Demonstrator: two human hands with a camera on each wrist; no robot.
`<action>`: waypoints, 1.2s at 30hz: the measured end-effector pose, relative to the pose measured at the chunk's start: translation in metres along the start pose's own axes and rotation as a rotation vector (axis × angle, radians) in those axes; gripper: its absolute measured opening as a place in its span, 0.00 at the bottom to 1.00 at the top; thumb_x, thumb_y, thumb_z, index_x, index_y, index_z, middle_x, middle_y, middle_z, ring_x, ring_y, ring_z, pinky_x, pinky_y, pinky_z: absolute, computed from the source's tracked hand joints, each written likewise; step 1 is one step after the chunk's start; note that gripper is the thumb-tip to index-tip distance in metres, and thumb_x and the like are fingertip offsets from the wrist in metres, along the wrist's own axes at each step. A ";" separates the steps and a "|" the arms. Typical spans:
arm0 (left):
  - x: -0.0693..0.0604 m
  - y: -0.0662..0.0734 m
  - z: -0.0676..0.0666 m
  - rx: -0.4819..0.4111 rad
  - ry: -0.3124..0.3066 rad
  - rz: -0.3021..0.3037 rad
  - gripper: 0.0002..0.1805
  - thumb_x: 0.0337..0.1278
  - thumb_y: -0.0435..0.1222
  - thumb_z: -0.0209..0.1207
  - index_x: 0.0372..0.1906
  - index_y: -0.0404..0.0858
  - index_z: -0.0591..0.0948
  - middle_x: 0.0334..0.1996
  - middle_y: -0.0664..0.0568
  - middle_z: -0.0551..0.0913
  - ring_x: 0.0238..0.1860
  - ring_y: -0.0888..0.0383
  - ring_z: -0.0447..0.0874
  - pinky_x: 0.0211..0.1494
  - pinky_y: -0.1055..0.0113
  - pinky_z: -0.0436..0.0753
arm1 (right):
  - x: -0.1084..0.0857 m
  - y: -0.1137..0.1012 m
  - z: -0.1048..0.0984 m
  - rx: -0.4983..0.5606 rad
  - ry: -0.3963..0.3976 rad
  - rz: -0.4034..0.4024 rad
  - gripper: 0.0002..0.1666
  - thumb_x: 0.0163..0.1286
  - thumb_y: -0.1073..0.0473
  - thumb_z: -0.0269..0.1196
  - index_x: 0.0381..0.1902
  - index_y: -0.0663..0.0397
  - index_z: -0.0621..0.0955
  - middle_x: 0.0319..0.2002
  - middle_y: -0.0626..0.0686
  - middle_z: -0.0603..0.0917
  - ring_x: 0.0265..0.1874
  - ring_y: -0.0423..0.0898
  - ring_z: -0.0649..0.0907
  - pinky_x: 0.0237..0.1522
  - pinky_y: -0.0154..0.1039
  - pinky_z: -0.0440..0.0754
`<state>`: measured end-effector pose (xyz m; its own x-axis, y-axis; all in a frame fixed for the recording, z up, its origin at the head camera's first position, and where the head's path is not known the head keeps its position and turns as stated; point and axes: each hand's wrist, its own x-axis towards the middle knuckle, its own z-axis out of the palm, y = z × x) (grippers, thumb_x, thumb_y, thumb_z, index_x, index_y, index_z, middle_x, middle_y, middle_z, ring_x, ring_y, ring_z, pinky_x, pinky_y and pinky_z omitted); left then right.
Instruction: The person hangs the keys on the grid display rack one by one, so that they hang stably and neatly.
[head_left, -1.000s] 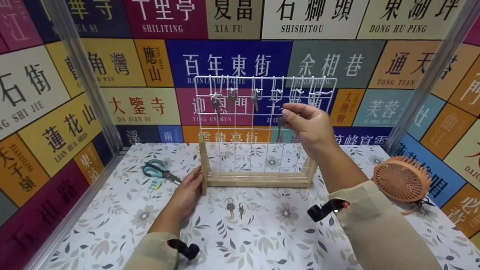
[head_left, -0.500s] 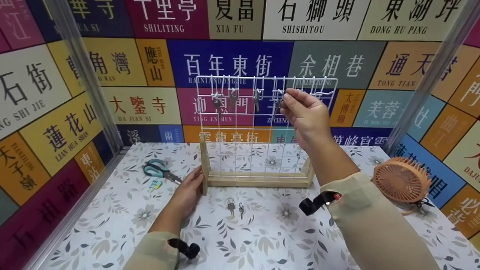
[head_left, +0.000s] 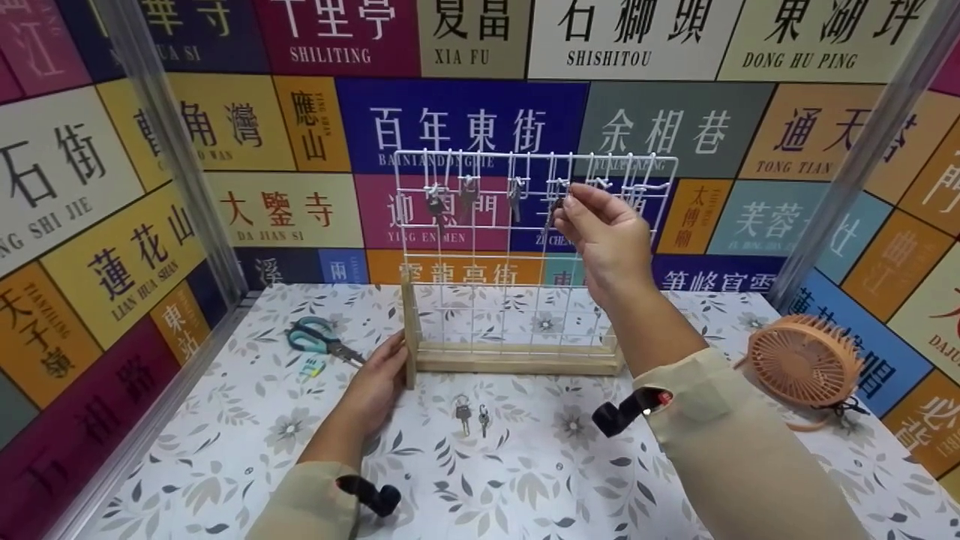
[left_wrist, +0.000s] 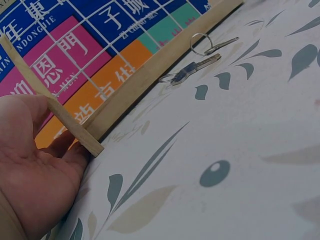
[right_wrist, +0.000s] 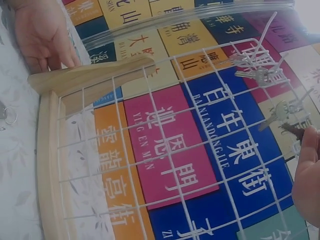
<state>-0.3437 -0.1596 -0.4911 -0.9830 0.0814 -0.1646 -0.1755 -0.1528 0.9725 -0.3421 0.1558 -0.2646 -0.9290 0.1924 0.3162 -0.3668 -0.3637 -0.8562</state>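
A white wire grid rack on a wooden base (head_left: 517,365) stands on the table. At its fourth hook from the left, my right hand (head_left: 611,240) pinches a key (head_left: 553,214) between thumb and fingertips; fingers partly cover the key's ring, so whether it is on the hook is unclear. Keys hang from the hooks to the left, among them one silver key (head_left: 515,201). My left hand (head_left: 379,386) rests its fingers against the outer side of the left wooden upright (left_wrist: 75,127). Two small key rings with keys (head_left: 463,418) lie in front of the base.
Teal-handled scissors (head_left: 319,337) and a small teal-and-yellow item (head_left: 311,366) lie left of the rack. An orange fan (head_left: 806,360) stands at the right. Behind the table is a colourful lettered wall (head_left: 465,124). Hooks further right on the grid carry no visible keys.
My right hand has risen with the key from below the fourth hook up to it, then dropped slightly. My left hand has stayed at the upright.
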 end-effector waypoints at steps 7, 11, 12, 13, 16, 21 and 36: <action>0.000 0.000 0.000 -0.011 0.007 -0.009 0.27 0.85 0.47 0.51 0.81 0.61 0.68 0.84 0.58 0.65 0.87 0.53 0.58 0.91 0.54 0.57 | -0.008 0.025 -0.017 -0.082 -0.033 0.065 0.17 0.73 0.62 0.71 0.58 0.59 0.86 0.49 0.54 0.87 0.47 0.48 0.90 0.57 0.36 0.91; 0.002 -0.001 -0.001 -0.022 0.003 0.012 0.28 0.85 0.45 0.51 0.83 0.58 0.66 0.85 0.55 0.63 0.87 0.52 0.57 0.91 0.54 0.57 | -0.017 0.043 -0.021 -0.109 -0.066 0.085 0.16 0.74 0.60 0.72 0.56 0.60 0.86 0.44 0.52 0.88 0.44 0.46 0.90 0.55 0.38 0.92; 0.002 -0.001 -0.001 -0.022 0.005 0.013 0.28 0.86 0.45 0.51 0.83 0.58 0.66 0.85 0.55 0.63 0.87 0.52 0.57 0.91 0.54 0.57 | -0.020 0.048 -0.021 -0.108 -0.074 0.088 0.15 0.74 0.61 0.71 0.55 0.60 0.86 0.43 0.52 0.88 0.43 0.46 0.90 0.55 0.38 0.92; 0.003 -0.001 -0.001 -0.022 0.004 0.015 0.28 0.86 0.45 0.51 0.83 0.58 0.66 0.85 0.55 0.63 0.87 0.52 0.57 0.91 0.54 0.57 | -0.023 0.053 -0.021 -0.103 -0.083 0.094 0.14 0.74 0.61 0.71 0.54 0.61 0.86 0.42 0.52 0.88 0.42 0.45 0.90 0.54 0.38 0.92; 0.003 -0.001 0.000 -0.014 0.015 0.000 0.28 0.85 0.46 0.51 0.82 0.60 0.66 0.84 0.57 0.64 0.87 0.53 0.57 0.91 0.54 0.57 | -0.035 0.070 -0.021 -0.090 -0.114 0.117 0.09 0.75 0.63 0.70 0.50 0.59 0.86 0.40 0.52 0.88 0.40 0.45 0.90 0.51 0.38 0.93; 0.004 -0.001 0.000 0.002 0.022 -0.020 0.28 0.85 0.47 0.52 0.82 0.62 0.67 0.85 0.58 0.64 0.87 0.53 0.57 0.91 0.54 0.56 | -0.054 0.099 -0.022 -0.123 -0.218 0.205 0.07 0.76 0.64 0.68 0.49 0.59 0.87 0.39 0.54 0.89 0.39 0.46 0.90 0.50 0.39 0.93; 0.002 0.001 -0.001 0.009 0.036 -0.059 0.26 0.83 0.50 0.54 0.78 0.68 0.70 0.84 0.62 0.65 0.87 0.55 0.57 0.91 0.53 0.56 | -0.078 0.166 -0.030 -0.292 -0.381 0.423 0.17 0.73 0.65 0.70 0.57 0.65 0.85 0.43 0.50 0.89 0.40 0.45 0.90 0.46 0.37 0.92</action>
<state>-0.3459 -0.1603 -0.4903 -0.9723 0.0548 -0.2273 -0.2329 -0.1395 0.9624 -0.3290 0.1075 -0.4434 -0.9626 -0.2708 0.0041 0.0137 -0.0638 -0.9979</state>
